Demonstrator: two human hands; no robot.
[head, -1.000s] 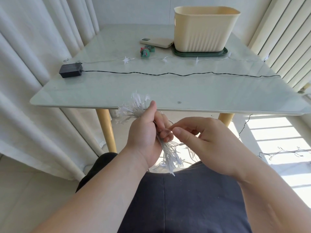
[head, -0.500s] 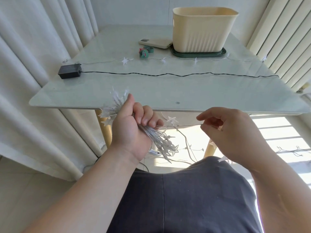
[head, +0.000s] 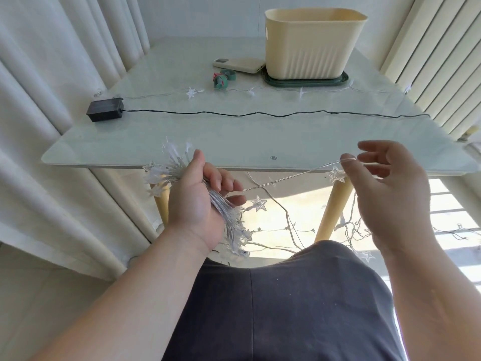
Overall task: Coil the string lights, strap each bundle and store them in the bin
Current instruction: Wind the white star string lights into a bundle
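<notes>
Pale glass table point(head: 260, 136) with rounded corners on slim wooden legs point(head: 330, 209). Pleated cream curtains point(head: 52, 100) hang on the left.

At the far end of the table stands a cream plastic bin point(head: 312, 43) with ribbed walls, set on a dark green tray point(head: 344, 80). Just left of it lies a flat cream phone-like slab point(head: 239, 65), and near that are small green straps point(head: 221, 79), rolled up.

A black battery box point(head: 105, 109) sits by the left edge. Its thin black wire point(head: 234, 114) runs across the table to the right edge. Beyond it lies a clear wire with small translucent stars point(head: 192, 93).

Your left hand point(head: 197, 201) is below the near table edge, over your lap. Its fingers are curled tight round a bundle point(head: 166, 168) of clear string lights. Spiky star tips fan out above the thumb, and looped wire ends hang below the palm.

From that fist one clear strand point(head: 286, 178) runs taut to your right hand point(head: 390, 194). The strand seems pinched at the thumb and forefinger tips, and the other fingers are spread loosely. One star point(head: 335, 174) hangs just by the pinch.

More clear wire and stars lie tangled on the sunlit floor point(head: 286, 230) under the table. Dark grey cloth point(head: 260, 308) covers your lap.
</notes>
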